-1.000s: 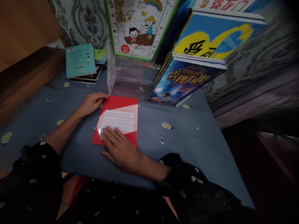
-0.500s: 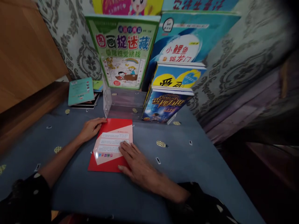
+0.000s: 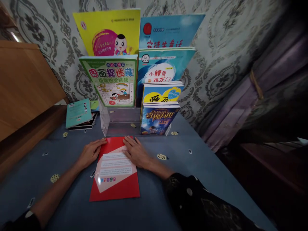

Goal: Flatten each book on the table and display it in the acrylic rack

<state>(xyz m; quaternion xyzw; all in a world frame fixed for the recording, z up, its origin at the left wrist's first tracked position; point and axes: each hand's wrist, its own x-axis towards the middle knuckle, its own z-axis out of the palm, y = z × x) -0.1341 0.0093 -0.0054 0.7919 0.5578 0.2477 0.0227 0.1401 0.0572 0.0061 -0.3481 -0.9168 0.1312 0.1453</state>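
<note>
A red book [image 3: 120, 190] with a pale panel of print lies flat on the blue tablecloth, its text upside down to me. My left hand [image 3: 90, 154] rests at its far left corner, fingers stretched out and the fingertips touching the edge. On the far right part of the cover lies my right hand [image 3: 138, 154], palm down with fingers extended. Neither hand grips the book. Just beyond it stands a clear tiered book rack [image 3: 120, 125]. A green picture book [image 3: 113, 80] and a dark blue book [image 3: 157, 118] stand in the rack's front.
Behind them in the rack are a yellow book [image 3: 106, 25], a blue book [image 3: 168, 29], a teal book [image 3: 166, 61] and a blue-and-yellow book [image 3: 161, 93]. A small book stack [image 3: 79, 114] lies left of the rack. A wooden panel [image 3: 26, 83] borders the left, a curtain [image 3: 250, 99] the right.
My right hand has slid from the middle of the red book's right side to its far right corner. The left hand stays at the left corner. The camera view has tilted up.
</note>
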